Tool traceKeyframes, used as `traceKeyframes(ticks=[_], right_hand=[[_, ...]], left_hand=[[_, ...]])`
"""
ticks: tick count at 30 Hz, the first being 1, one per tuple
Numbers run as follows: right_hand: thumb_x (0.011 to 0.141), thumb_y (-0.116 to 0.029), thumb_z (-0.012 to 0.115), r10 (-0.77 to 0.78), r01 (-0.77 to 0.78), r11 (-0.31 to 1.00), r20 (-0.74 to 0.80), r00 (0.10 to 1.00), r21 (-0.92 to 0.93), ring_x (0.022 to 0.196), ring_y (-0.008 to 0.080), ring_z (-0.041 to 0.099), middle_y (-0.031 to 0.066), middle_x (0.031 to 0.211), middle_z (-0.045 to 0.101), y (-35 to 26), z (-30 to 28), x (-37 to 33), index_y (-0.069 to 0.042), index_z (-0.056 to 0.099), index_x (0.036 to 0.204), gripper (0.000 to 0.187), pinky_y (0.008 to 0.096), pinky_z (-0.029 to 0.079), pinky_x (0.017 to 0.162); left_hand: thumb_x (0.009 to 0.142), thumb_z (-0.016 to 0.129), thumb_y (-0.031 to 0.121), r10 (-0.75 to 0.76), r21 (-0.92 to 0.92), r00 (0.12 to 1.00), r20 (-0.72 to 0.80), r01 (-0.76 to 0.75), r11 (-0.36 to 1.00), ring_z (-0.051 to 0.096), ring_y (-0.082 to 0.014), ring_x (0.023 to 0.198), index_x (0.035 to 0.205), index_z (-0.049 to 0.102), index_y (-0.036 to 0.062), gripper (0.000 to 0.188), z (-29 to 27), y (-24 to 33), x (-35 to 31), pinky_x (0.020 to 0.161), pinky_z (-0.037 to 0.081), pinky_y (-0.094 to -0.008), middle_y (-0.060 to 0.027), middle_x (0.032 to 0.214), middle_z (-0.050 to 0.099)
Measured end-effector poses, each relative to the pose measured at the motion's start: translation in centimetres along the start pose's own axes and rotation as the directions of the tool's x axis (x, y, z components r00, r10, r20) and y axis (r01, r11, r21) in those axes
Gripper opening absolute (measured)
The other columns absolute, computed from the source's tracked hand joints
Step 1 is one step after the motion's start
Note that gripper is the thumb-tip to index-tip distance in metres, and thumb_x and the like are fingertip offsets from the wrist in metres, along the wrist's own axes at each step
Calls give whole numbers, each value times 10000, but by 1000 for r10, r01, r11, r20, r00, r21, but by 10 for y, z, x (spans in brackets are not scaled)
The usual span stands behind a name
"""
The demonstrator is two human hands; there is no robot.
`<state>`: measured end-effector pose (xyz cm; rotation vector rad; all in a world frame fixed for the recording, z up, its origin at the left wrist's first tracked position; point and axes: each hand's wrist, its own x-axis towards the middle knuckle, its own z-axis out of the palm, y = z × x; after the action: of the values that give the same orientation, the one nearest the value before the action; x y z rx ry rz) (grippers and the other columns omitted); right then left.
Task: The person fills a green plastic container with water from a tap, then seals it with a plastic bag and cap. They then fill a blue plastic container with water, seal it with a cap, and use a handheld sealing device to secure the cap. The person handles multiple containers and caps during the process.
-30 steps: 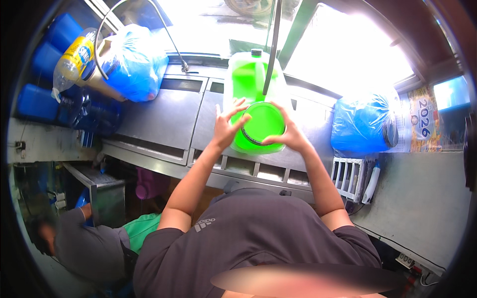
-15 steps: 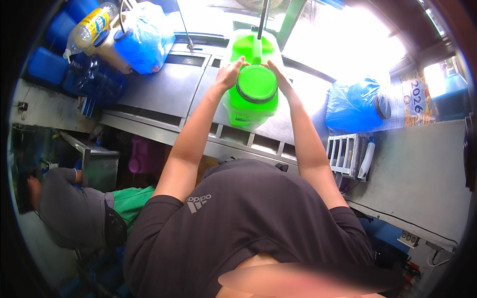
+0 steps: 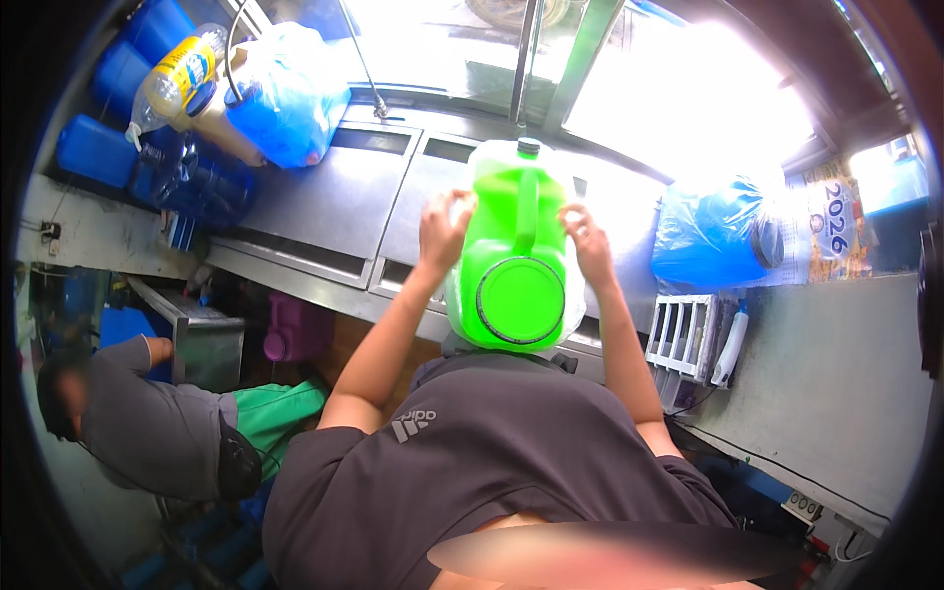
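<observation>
Smooth metal counter (image 3: 320, 202) is running beneath my half-curled left hand (image 3: 444, 232) and right hand (image 3: 591, 248), both flanking a glossy, round-lidded green jug (image 3: 492, 236); whether they're gripping, I can't tell.

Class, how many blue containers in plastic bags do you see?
2: the left container and the right container, on either side of the green jug. More may be hidden.

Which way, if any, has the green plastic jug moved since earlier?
Yes: the green plastic jug moved toward the person's dark shirt, now covering part of the steel counter's front edge.
</observation>
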<state>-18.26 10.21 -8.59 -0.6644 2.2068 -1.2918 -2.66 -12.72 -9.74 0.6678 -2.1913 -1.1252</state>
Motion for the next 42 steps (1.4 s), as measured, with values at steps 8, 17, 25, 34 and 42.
traceKeyframes(ticks=[8, 17, 25, 34, 42], right_hand=[[760, -216, 798, 360, -368, 908, 77, 930, 200, 1071, 235, 576, 115, 1164, 572, 37, -37, 108, -77, 515, 1261, 592, 329, 473, 755], [702, 70, 597, 284, -145, 883, 263, 922, -446, 884, 161, 619, 79, 1007, 632, -18, -54, 142, -99, 544, 1339, 661, 333, 539, 724], [753, 106, 536, -546, 420, 740, -104, 831, -526, 985, 330, 590, 158, 1199, 651, -31, -29, 66, -148, 669, 1227, 554, 396, 468, 944], [721, 74, 587, -614, 381, 615, -116, 781, -691, 1065, 303, 530, 23, 1324, 605, 95, -22, -87, -163, 763, 1019, 420, 365, 505, 910], [768, 41, 615, -479, 271, 824, -358, 801, -497, 1237, 357, 470, 186, 1400, 481, 123, 0, -117, -215, 713, 1130, 454, 435, 433, 1023]], left_hand=[[754, 802, 340, -510, -2, 610, 607, 643, 766, 550, -269, 1135, 1307, 525, 75, 673, -13, -28, 120, 899, 501, -414, -134, 1299, 535], [789, 659, 171, -242, 291, 906, 346, 142, 946, 679, -272, 913, 1082, 632, 205, 296, 15, -27, 140, 825, 520, -376, -139, 920, 713], [869, 584, 87, 432, 194, 901, 30, -429, 882, 672, -335, 933, 1061, 703, 81, 225, -10, 45, 116, 829, 539, -410, -141, 1009, 710], [750, 619, -88, 530, 302, 824, 201, -567, 767, 578, -281, 1059, 1147, 673, 135, 459, -70, -25, -68, 908, 504, -374, -65, 1205, 624], [707, 682, -45, 549, 279, 832, 87, -549, 788, 291, -414, 1386, 1223, 636, 280, 612, -65, -65, -101, 1128, 312, -483, -226, 1443, 339]])
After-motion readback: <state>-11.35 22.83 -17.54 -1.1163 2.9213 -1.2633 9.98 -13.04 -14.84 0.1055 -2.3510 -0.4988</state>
